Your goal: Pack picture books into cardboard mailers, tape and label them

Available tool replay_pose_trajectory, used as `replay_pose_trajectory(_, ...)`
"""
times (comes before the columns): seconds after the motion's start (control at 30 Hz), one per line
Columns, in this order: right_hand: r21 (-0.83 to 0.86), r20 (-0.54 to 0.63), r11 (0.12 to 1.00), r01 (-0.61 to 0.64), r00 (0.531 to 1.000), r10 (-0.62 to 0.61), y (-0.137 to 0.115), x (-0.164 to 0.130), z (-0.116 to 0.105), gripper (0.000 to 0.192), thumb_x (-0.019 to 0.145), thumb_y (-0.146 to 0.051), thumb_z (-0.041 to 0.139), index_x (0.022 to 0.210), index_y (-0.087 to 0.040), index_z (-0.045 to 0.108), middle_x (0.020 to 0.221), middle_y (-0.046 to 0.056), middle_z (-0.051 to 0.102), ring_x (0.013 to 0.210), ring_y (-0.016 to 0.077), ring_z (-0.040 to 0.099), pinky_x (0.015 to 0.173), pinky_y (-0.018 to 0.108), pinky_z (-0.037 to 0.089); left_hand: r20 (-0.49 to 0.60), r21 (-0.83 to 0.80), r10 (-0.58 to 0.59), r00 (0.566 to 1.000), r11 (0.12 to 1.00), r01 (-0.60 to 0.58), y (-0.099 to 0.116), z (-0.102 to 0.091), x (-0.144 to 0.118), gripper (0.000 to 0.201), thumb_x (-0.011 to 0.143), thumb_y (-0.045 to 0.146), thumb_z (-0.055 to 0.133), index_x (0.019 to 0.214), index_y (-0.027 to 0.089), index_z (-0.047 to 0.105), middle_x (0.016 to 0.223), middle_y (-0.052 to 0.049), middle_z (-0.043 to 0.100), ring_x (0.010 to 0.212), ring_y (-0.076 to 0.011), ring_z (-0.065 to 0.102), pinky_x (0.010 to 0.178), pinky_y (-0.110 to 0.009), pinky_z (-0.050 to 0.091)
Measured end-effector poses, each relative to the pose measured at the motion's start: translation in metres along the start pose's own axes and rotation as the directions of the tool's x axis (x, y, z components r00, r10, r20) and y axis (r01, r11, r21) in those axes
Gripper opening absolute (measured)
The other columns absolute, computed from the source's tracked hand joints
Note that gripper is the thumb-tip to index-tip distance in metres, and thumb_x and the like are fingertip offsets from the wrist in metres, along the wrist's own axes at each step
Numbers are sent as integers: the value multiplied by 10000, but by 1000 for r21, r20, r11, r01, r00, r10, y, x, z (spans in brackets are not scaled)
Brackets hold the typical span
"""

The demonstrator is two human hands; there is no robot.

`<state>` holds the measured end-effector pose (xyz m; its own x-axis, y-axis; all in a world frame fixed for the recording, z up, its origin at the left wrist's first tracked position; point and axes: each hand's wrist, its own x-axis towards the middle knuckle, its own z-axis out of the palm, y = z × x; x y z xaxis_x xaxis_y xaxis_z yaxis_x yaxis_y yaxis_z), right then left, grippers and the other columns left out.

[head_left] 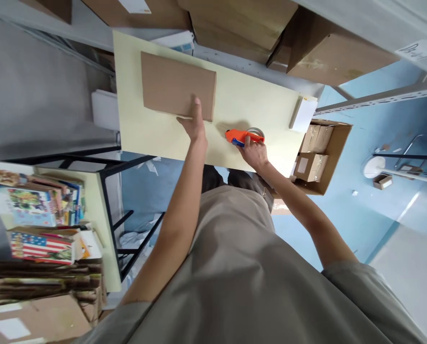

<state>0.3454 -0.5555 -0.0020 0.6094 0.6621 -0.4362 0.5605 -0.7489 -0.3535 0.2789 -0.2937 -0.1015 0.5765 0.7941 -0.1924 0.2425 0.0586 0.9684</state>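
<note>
A flat brown cardboard box (173,83) lies on the pale yellow tabletop (156,136), toward its left end. My left hand (194,125) is at the near edge of the box, thumb over its top; the other fingers are partly hidden at the edge. In my right hand (255,153) is an orange tape dispenser (239,135) with a blue part, held just above the table to the right of the box. A round roll (256,131) shows behind its handle; whether it sits in the dispenser or on the table I cannot tell.
A small white box (304,113) stands at the table's right end. Below it, an open carton (337,155) holds smaller boxes. Large cartons (238,28) line the shelf beyond the table. A side table (109,267) at left carries books (43,246) and stacked cardboard (37,317).
</note>
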Motion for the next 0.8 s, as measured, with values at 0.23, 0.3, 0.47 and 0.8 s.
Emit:
replay_pose_trajectory(0.23, -192, 267, 971, 139, 960, -85, -44, -11, -13, 630, 1195, -405, 402, 1595, 77, 473, 1271, 358, 776, 1167, 414, 762, 1067, 541, 519, 3, 38, -160, 987, 986, 160, 37, -45, -12, 862, 1002, 638, 831, 1668, 271, 426, 1654, -193, 604, 1532, -295, 651, 1330, -501, 526)
replay_pose_trajectory(0.3, -215, 335, 952, 219, 932, -139, -62, -13, -13, 630, 1202, -370, 365, 1608, 106, 442, 1284, 363, 767, 1189, 408, 759, 1056, 513, 505, 56, -43, -229, 972, 972, 231, 48, -64, -17, 898, 936, 565, 926, 1656, 284, 470, 1653, -172, 621, 1547, -300, 640, 1333, -480, 515)
replay_pose_trajectory(0.47, -201, 414, 944, 262, 896, -161, -89, -14, -15, 591, 1217, -342, 325, 1583, 104, 452, 1286, 371, 761, 1215, 395, 756, 1034, 482, 498, -43, -74, -386, 922, 921, 382, 63, -64, -24, 692, 913, 504, 960, 1425, 139, 672, 1562, -223, 692, 1533, -339, 652, 1322, -466, 511)
replay_pose_trajectory(0.8, -158, 424, 978, 133, 904, -55, -39, -39, -24, 624, 1226, -396, 303, 1589, 98, 421, 1325, 391, 753, 1228, 399, 777, 986, 434, 520, -14, 60, -330, 944, 942, 330, 64, -71, -11, 739, 839, 529, 1010, 1390, 173, 671, 1551, -194, 719, 1486, -312, 686, 1335, -460, 508)
